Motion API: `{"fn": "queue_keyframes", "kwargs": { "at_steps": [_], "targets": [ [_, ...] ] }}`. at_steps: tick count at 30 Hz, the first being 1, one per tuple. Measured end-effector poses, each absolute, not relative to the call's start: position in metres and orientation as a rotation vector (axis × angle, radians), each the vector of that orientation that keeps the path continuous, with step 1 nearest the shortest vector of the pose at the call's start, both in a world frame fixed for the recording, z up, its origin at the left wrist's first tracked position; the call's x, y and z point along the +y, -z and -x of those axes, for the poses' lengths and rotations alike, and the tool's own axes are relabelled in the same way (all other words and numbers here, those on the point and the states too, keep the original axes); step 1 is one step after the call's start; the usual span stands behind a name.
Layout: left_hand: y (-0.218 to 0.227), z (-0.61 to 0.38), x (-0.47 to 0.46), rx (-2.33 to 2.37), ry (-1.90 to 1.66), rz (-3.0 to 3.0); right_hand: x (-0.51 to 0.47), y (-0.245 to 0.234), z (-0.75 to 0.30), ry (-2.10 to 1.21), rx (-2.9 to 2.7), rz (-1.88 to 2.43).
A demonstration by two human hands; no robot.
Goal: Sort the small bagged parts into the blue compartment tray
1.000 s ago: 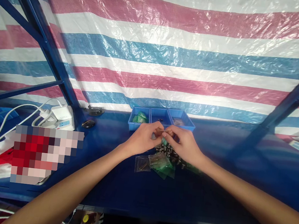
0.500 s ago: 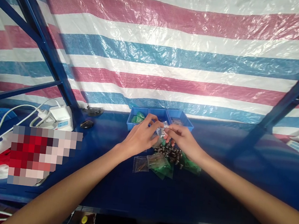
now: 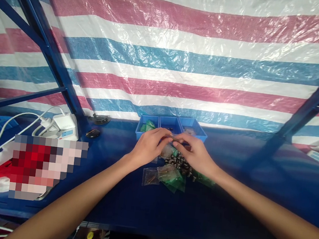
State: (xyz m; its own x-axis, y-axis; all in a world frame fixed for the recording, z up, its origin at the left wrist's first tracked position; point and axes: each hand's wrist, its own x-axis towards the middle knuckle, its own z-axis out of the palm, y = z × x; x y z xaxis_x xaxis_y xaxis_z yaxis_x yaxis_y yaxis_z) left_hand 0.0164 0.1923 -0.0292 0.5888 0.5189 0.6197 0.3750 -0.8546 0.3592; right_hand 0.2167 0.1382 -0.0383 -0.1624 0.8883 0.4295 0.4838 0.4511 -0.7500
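My left hand (image 3: 151,143) and my right hand (image 3: 197,150) meet in front of the blue divided tray (image 3: 173,125), fingertips pinched together. A thin edge of the small plastic bag (image 3: 176,140) shows between them; the fingers cover most of it. Just below lies a heap of small dark parts with shiny metal bits (image 3: 180,162), partly under my right hand. Nearer to me is a clear bag with thin brownish pieces (image 3: 167,171), resting on green bags (image 3: 177,184). Beside it on the left lies another clear bag (image 3: 150,176).
The tray's left compartment holds green bags (image 3: 148,126), its right one clear bags (image 3: 189,131). On the left of the blue table (image 3: 212,213) are a white power strip (image 3: 68,126) with cables, a black mouse (image 3: 93,133) and a blurred-out item. Blue frame posts rise on both sides.
The shiny clear bag that showed between my hands is now mostly hidden by my fingers. Both hands have drawn closer together, and the left fingers have lowered and closed.
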Motion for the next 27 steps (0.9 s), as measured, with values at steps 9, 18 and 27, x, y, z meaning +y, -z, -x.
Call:
{"fn": "queue_keyframes", "kwargs": {
  "at_steps": [9, 18, 27],
  "targets": [
    [0.03, -0.017, 0.189, 0.7, -1.062, -2.595, 0.143, 0.032, -0.225, -0.924, -1.619, 1.135],
    [0.029, -0.011, 0.193, 0.831, -0.889, -2.771, 0.169, 0.025, -0.263, -0.75, -1.272, 1.256],
    [0.026, -0.004, 0.202, 0.865, -0.751, -2.903, 0.16, 0.027, -0.254, -0.059, -1.883, 1.393]
  ]
}}
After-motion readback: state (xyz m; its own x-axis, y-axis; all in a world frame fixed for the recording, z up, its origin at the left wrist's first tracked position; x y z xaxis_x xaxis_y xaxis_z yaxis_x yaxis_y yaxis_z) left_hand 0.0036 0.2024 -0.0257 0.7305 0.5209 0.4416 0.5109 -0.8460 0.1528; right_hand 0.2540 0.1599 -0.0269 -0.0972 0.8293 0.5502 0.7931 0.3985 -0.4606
